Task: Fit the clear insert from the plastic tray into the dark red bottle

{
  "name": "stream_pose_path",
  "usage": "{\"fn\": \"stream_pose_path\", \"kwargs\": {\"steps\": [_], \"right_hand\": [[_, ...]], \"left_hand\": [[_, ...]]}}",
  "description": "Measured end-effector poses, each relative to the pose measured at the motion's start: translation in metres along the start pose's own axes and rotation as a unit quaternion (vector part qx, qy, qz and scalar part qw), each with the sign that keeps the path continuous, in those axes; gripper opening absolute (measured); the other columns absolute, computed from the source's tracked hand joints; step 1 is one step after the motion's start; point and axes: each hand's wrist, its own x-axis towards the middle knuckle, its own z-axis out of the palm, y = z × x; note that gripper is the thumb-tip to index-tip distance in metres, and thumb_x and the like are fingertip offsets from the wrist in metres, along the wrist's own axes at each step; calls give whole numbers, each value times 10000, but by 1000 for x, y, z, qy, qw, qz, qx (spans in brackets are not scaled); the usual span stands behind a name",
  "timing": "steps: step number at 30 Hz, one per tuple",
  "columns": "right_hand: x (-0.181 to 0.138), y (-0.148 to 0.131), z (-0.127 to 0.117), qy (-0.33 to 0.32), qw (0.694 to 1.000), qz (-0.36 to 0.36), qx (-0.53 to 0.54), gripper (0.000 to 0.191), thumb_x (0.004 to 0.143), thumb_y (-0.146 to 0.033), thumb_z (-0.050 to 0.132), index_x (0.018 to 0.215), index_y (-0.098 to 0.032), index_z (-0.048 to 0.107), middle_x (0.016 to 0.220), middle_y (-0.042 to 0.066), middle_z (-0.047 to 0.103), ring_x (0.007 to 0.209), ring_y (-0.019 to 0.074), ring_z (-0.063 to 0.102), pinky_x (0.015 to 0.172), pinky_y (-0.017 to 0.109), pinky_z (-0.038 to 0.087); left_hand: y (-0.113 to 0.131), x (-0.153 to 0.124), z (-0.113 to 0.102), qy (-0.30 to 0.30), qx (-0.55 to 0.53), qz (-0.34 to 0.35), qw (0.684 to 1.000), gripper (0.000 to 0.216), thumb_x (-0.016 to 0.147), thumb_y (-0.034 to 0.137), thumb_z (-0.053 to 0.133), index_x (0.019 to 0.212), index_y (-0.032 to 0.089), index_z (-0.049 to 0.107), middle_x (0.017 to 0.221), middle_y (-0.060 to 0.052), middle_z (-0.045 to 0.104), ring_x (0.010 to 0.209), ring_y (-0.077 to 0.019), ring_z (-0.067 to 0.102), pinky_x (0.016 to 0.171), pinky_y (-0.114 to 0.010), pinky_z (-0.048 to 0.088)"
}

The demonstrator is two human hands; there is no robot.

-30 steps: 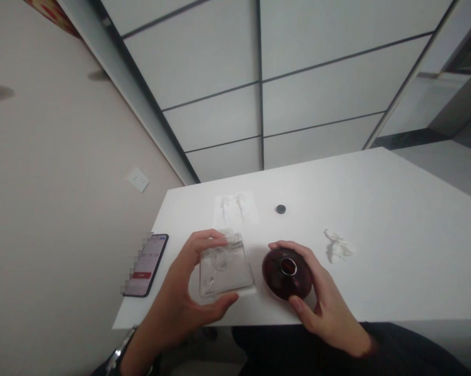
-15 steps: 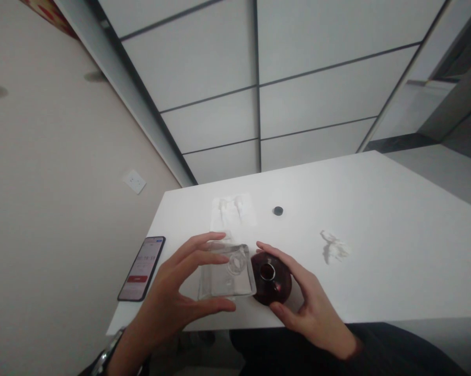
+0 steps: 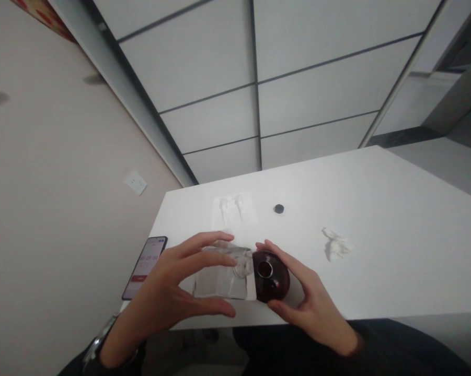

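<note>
In the head view, my left hand (image 3: 176, 282) holds a clear square glass bottle (image 3: 219, 282), fingers along its far side and thumb at its near side. Its round neck (image 3: 242, 267) faces up toward me. My right hand (image 3: 311, 295) wraps round a rounded dark red bottle (image 3: 278, 279), thumb in front and fingers behind. An uncapped mouth with a pale rim (image 3: 265, 269) shows on top of it. The clear bottle's right edge overlaps or touches the red bottle's left side; I cannot tell which.
On the white table (image 3: 395, 235) lie a small dark round cap (image 3: 279, 209) and a crumpled white tissue (image 3: 338, 246). Two whitish pieces with thin stems (image 3: 231, 203) rest on a white sheet farther back. A phone (image 3: 143, 269) lies at the left edge, partly behind my left hand.
The clear bottle's neck has shifted slightly right, and the bottle covers a little more of the red bottle's left side. My right hand has hardly moved. The camera view has shifted slightly.
</note>
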Motion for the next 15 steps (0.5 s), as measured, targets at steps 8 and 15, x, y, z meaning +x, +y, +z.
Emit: {"fn": "stream_pose_path", "kwargs": {"steps": [8,15], "right_hand": [[1,1,-1,-1,1000,3,0,793,934,-510,766,1615,-457,363,1561,74,585,1388,318,613,1167,589,490],[1,-1,-3,-1,1000,-3,-1,799,932,-492,775,1616,-454,364,1549,77,597,1384,317,617,1158,585,502]], "left_hand": [[-1,5,-3,-21,15,12,1000,459,783,418,920,1174,255,742,1364,-85,740,1240,-231,735,1059,-301,602],[3,7,-8,-49,51,16,997,474,794,390,921,1208,283,716,1396,-76,723,1254,-232,727,1049,-312,607]]}}
